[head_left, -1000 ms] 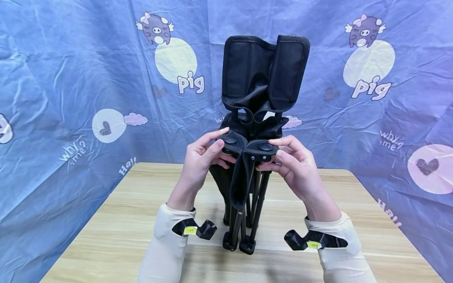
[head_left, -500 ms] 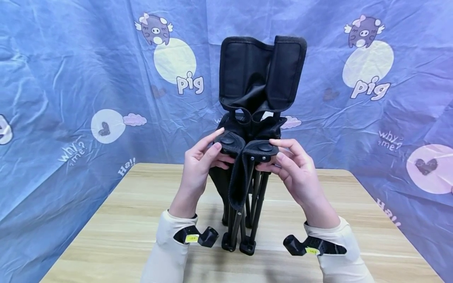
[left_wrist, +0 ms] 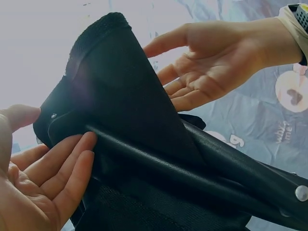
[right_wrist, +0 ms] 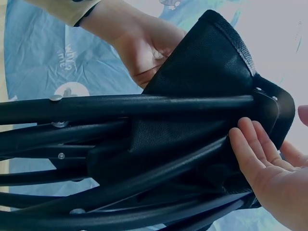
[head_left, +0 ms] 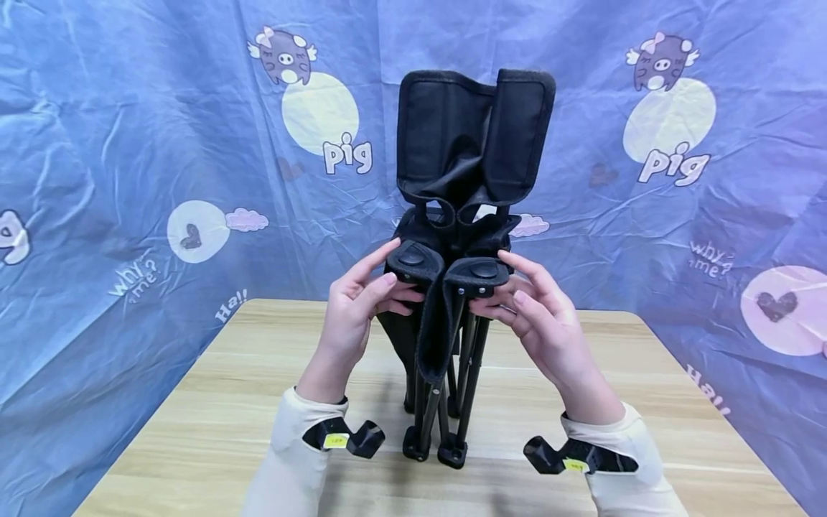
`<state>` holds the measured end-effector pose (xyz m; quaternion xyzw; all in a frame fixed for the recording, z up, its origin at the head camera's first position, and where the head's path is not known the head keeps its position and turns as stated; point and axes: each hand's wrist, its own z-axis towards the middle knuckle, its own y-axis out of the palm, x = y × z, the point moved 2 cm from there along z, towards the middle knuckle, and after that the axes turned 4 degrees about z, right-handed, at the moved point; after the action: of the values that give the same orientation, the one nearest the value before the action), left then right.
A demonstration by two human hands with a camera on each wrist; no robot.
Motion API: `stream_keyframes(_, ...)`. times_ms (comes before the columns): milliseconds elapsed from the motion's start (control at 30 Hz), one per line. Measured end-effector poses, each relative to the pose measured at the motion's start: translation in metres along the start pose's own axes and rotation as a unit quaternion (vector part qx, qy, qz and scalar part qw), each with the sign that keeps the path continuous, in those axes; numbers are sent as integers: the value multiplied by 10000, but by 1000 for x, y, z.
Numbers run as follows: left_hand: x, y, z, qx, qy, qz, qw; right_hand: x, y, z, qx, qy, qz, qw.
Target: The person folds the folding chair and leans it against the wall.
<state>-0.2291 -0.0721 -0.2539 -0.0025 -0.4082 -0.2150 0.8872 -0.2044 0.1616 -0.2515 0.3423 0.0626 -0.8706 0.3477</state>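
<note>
A black folding camp chair (head_left: pixel 434 337) stands upright, half folded, its tubular legs (head_left: pixel 474 373) bunched on the table. Its fabric backrest (head_left: pixel 423 136) rises at the far side, creased down the middle. The two front seat corners (head_left: pixel 415 262), each with a round cap, sit close together, and the seat cloth sags between them. My left hand (head_left: pixel 352 305) lies at the left corner, thumb at its edge and fingers stretched underneath. At the right corner is my right hand (head_left: pixel 543 323), fingers extended against its side, thumb off the cloth. In the right wrist view, straight fingertips (right_wrist: pixel 245 125) reach the frame.
A light wooden table (head_left: pixel 213 416) carries the chair. Behind it hangs a blue printed cloth (head_left: pixel 116 108), which also runs along both sides. Black wrist cameras (head_left: pixel 365 439) stick out inward from both cream sleeves.
Both hands have loosened from the corners: the thumbs have come back off the tops and the fingers have spread. The left corner has moved slightly left, widening the gap between the two corners.
</note>
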Motion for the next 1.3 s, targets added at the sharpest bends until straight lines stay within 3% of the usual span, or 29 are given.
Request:
stream_keyframes(433,1,-20,-16,-82,46,-27,10000,-1,-14,-13,-60,73,372,9993)
stream_keyframes(1000,-11,-55,-42,78,-463,529,9975,1,-41,-44,-40,342,388,9987)
stream_keyframes(1133,-16,-66,-50,137,-605,664,9959,2,-49,-53,114,527,187,9984)
stream_keyframes(1300,-21,-81,-61,240,-824,995,9913,5,-57,-68,273,952,-436,9941)
